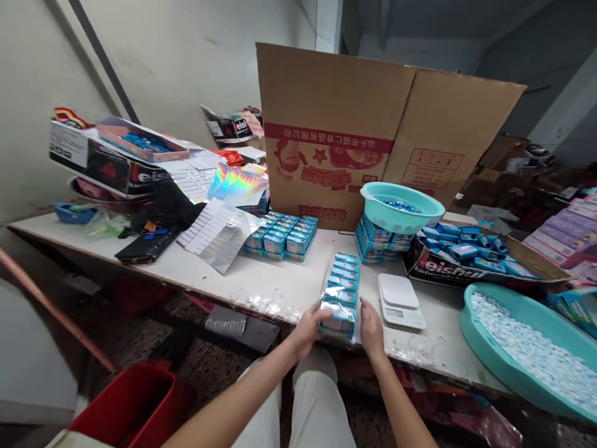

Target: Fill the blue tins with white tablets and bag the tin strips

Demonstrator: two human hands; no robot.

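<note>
A long pack of small blue boxes (342, 289) in clear plastic wrap lies between my two hands at the table's front edge. My left hand (308, 331) grips its near left side, thumb on top. My right hand (372, 325) presses along the right side with its fingers close together; some fingertips are hidden. Just right of that hand sits a white digital scale (400, 300). Beyond the pack, rows of stacked blue boxes (282, 235) stand on the white table (261, 283).
A tall cardboard carton (336, 124) rises behind. A turquoise basin (396, 214) rests on more blue boxes. To the right are a carton of blue cases (471, 249) and a large basin of pale candies (527, 336). Silvery label sheets (217, 233) lie left; a red bin (135, 398) stands below.
</note>
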